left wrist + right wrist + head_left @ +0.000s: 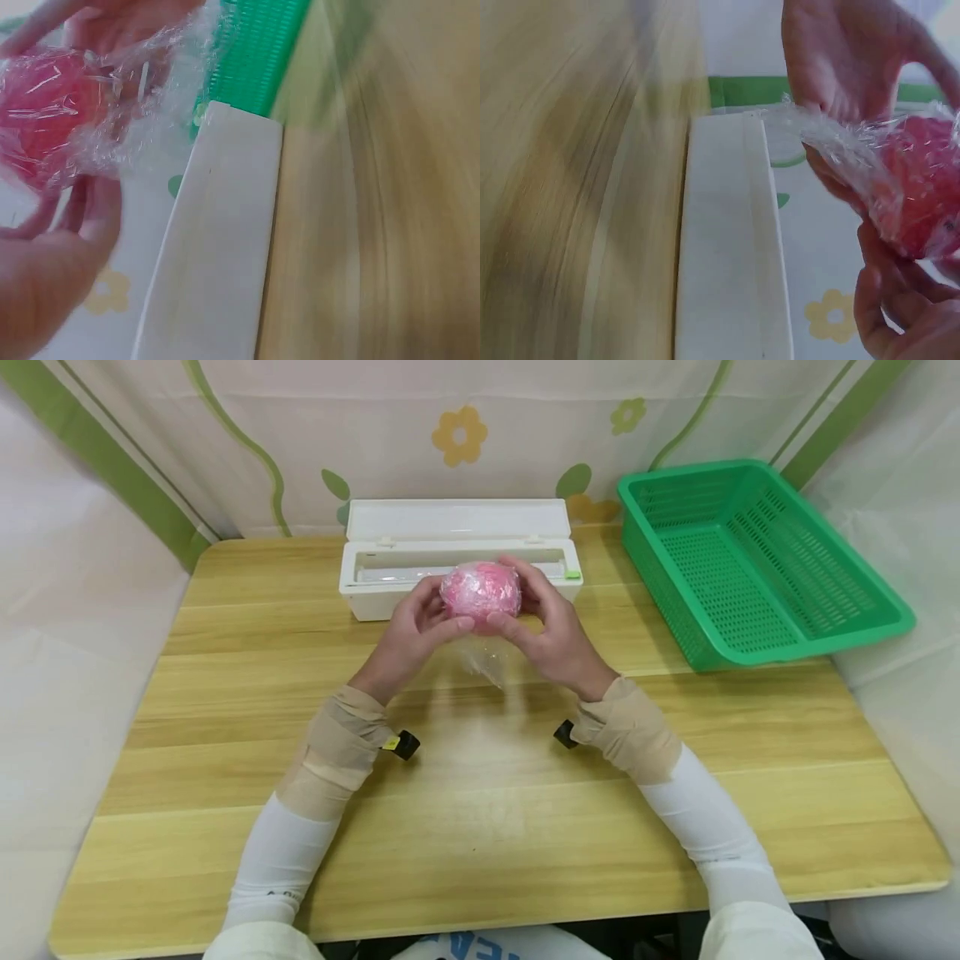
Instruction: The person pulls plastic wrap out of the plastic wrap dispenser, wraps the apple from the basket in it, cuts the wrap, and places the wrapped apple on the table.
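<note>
A round pink-red thing wrapped in clear plastic film (481,591) is held up between both hands, above the table and before the white box. My left hand (411,631) grips its left side, thumb at the lower front. On the other side my right hand (551,631) holds it, thumb in front and fingers over the top. Loose film (161,97) hangs below the ball in crumpled folds. In the right wrist view the red ball (919,184) shows through the shiny wrap; what it is under the film I cannot tell.
Behind the hands stands a long white film dispenser box (382,602), its lid (457,518) raised and a roll inside. A green perforated basket (705,647) sits at the table's back right. A flowered curtain (525,435) hangs behind the wooden table (480,843).
</note>
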### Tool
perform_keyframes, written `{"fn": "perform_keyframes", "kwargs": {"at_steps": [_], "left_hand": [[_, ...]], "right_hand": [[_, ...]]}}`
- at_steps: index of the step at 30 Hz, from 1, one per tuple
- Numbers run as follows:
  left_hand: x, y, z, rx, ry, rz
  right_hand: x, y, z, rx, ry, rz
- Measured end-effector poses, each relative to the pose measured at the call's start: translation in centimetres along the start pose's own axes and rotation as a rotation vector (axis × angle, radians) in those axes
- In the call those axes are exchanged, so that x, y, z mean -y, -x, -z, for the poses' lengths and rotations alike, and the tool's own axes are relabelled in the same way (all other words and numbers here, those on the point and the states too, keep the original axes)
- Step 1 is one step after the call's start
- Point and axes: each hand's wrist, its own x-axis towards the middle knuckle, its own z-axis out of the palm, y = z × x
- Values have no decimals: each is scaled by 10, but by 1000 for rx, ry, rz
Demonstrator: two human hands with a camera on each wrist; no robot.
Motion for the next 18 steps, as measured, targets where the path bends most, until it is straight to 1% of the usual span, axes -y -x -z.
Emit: {"fn": "perform_keyframes", "kwargs": {"at_steps": [2, 4, 7, 10, 13, 14, 16, 18], "left_hand": [[0, 1, -3, 21, -22, -4], [2, 0, -4, 22, -53, -24], [5, -2, -4, 25, -97, -64], [8, -3, -3, 29, -113, -88], [8, -3, -2, 49, -124, -70], [8, -3, -1, 56, -141, -60], [7, -3, 1, 78, -194, -47], [6, -2, 5, 114, -263, -47]], "right_hand": [[-4, -1, 2, 42, -25, -4], [-6, -1, 3, 61, -28, -2], [-7, -2, 4, 86, -9, 0], [-8, -2, 9, 115, 30, 36], [-8, -3, 15, 148, 78, 92], [-8, -3, 17, 163, 104, 106], [-7, -4, 20, 205, 147, 118], [-5, -4, 22, 262, 179, 116]]}}
